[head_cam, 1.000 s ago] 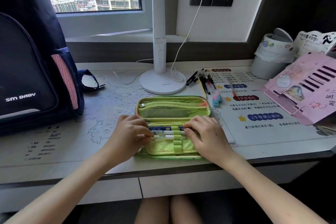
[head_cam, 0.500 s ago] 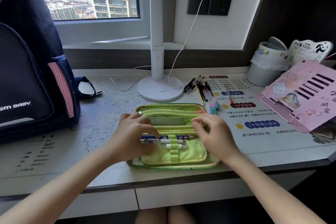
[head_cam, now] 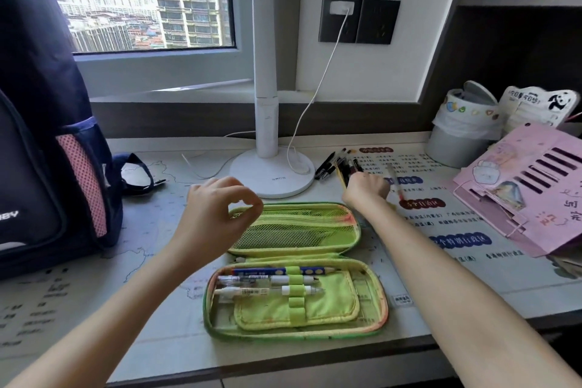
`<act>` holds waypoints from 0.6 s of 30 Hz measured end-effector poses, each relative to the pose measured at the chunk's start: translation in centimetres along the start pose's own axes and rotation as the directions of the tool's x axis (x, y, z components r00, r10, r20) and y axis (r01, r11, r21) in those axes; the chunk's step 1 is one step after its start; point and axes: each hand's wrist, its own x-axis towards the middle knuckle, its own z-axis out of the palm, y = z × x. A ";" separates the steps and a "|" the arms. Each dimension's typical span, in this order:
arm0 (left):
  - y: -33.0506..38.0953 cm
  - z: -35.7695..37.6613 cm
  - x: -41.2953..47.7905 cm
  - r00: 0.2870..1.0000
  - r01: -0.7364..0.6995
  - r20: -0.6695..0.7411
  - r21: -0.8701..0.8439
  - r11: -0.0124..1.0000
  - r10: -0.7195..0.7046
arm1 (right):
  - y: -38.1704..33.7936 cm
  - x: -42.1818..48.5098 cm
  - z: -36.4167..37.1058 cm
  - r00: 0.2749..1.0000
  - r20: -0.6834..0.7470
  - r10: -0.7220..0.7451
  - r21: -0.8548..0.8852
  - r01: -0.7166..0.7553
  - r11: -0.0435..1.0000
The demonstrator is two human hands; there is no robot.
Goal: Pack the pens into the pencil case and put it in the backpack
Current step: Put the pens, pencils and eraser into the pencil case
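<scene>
Pencil case lies unzipped and flat on the worktop, three pens tucked under its elastic loops. Right hand is closed around the loose pens by the lamp base. Left hand hovers loosely curled, holding nothing. Backpack stands far left.

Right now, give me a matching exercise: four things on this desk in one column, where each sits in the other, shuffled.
1. backpack
2. lamp base
3. pink board
4. blue pencil

A. far right of desk
B. in the pencil case loops
C. far left of desk
D. behind the case, centre

Pairs: 1-C, 2-D, 3-A, 4-B
</scene>
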 end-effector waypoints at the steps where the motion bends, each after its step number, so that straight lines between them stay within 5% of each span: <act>1: -0.2 -0.1 -0.1 1.000 0.008 0.004 0.010 1.000 -0.008 | 0.1 -0.2 -0.2 1.000 0.000 0.019 0.009 -0.019 1.000; 5: -0.2 -0.6 -0.7 0.999 -0.039 0.005 0.112 0.993 0.039 | 2.2 -3.1 -2.3 0.987 -0.128 0.097 0.198 -0.070 0.978; 7: 0.3 -0.4 -1.5 0.993 -0.109 -0.010 0.208 0.972 0.114 | 3.6 -6.4 -3.0 0.969 -0.247 0.016 0.341 0.071 0.937; 10: 1.6 0.0 -3.0 0.981 -0.193 0.033 0.296 0.935 0.192 | 4.8 -12.9 -3.5 0.940 -0.173 -0.294 0.640 0.334 0.692; 12: 2.3 0.2 -4.0 0.967 -0.253 0.105 0.321 0.913 0.231 | 4.9 -16.4 -3.3 0.876 -0.078 -0.476 0.786 0.348 0.512; 18: 1.1 0.0 -8.5 0.965 -0.149 0.227 0.069 0.986 0.130 | 5.0 -19.1 -0.5 0.845 -0.060 -0.531 0.917 0.257 0.306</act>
